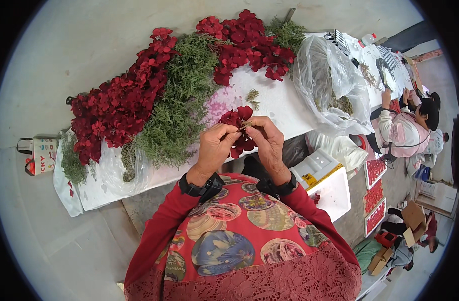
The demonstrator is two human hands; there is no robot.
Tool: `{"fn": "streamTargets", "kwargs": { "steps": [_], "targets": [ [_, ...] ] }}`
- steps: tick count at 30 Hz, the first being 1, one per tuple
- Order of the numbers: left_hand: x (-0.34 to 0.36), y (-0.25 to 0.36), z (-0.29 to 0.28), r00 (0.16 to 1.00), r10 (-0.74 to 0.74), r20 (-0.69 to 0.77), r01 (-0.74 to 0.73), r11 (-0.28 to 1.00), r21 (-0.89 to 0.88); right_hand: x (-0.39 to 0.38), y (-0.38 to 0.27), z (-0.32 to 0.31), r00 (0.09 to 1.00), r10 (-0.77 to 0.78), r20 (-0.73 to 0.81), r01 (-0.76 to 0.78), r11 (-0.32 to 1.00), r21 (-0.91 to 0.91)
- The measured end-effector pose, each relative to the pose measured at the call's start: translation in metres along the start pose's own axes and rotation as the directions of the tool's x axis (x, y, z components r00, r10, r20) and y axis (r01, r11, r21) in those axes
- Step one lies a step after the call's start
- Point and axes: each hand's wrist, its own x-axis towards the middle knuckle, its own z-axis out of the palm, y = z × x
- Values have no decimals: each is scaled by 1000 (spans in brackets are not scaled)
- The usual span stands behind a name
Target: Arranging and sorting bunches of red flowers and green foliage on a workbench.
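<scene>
My left hand (215, 146) and my right hand (267, 140) meet over the front edge of a white table (279, 103). Together they pinch a small bunch of dark red artificial flowers (238, 119) with a short dry green sprig at its stem. Red petals show above and below my fingers. Both wrists wear black bands. A long heap of red artificial flowers (121, 105) and green fern-like sprigs (181, 100) lies across the table just beyond my hands.
A clear plastic bag (330, 85) with greenery sits on the table to the right. White foam boxes (330, 185) stand by my right side. Another person (410, 130) works at the far right near trays of red petals (375, 170). A small bag (38, 155) lies at the left.
</scene>
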Motion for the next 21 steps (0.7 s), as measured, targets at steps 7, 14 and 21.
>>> {"fn": "streamTargets", "kwargs": {
  "steps": [7,14,21],
  "targets": [
    [-6,-6,1,998,-52,23,53,997,-57,-9,4,-2,999,48,-25,-48,999,-5],
    [-7,-10,2,997,-64,48,66,996,-59,-10,5,-1,999,2,-35,-3,1000,-23],
    [-6,-6,1,996,-68,49,71,995,-65,-12,4,0,999,26,-20,-26,999,-24]
  ]
}}
